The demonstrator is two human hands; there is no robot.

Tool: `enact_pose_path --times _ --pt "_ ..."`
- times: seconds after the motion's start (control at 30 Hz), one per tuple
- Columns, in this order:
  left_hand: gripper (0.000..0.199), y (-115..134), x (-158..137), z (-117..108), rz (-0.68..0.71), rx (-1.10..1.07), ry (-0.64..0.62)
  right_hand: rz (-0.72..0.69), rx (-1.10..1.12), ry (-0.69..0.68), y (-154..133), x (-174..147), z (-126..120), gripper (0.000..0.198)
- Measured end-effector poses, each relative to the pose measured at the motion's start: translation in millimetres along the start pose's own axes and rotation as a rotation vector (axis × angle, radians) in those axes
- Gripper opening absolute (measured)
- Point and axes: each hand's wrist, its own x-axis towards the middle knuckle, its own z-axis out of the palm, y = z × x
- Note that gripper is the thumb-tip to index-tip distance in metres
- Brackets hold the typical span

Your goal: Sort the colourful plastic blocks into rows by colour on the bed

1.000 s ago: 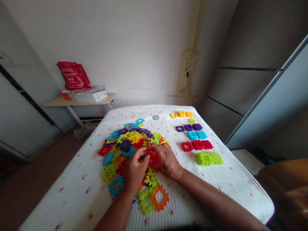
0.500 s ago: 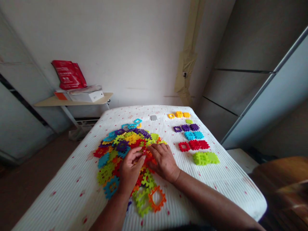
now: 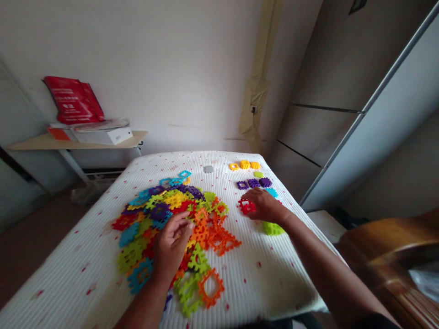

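My right hand (image 3: pixel 264 204) reaches over the row of red pieces at the right, its fingers closed at a red square interlocking building tile (image 3: pixel 246 207) with an open middle. The hand covers most of the other red pieces. Over the large mixed heap of interlocking tiles (image 3: pixel 174 199) hovers my left hand (image 3: pixel 172 240), fingers loosely curled with a gap to the thumb and nothing seen in it. Orange tiles (image 3: pixel 222 240) lie just right of that hand. An orange tile with a round opening (image 3: pixel 211 288) and a lime green one (image 3: pixel 187 294) lie at the heap's near end.
Yellow (image 3: pixel 244 164), purple (image 3: pixel 254 183), blue (image 3: pixel 272 192) and lime green (image 3: pixel 273 228) tiles lie in groups along the right. A grey tile (image 3: pixel 208 169) sits farther back. Beyond stand a side table (image 3: pixel 139 138) with a red bag (image 3: pixel 73 100) and a grey cabinet (image 3: pixel 308 123).
My right hand has moved from the heap rightward to the red row. My left hand stays over the heap. More orange tiles are now uncovered, and the view has turned slightly right.
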Motion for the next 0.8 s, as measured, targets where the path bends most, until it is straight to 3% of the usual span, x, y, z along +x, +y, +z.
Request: enact_pose_path --times 0.1,0.23,0.8 --pt "0.039 -2 1 1 0.003 0.016 -0.008 0.09 -0.059 -0.139 18 -5 2 0.031" --pt "0.04 -6 2 0 -0.003 0.025 -0.013 0.167 -0.088 -0.229 21 -5 10 0.036" --pt "0.039 -8 2 -1 0.01 0.062 -0.011 0.236 -0.161 -0.284 18 4 21 0.045"
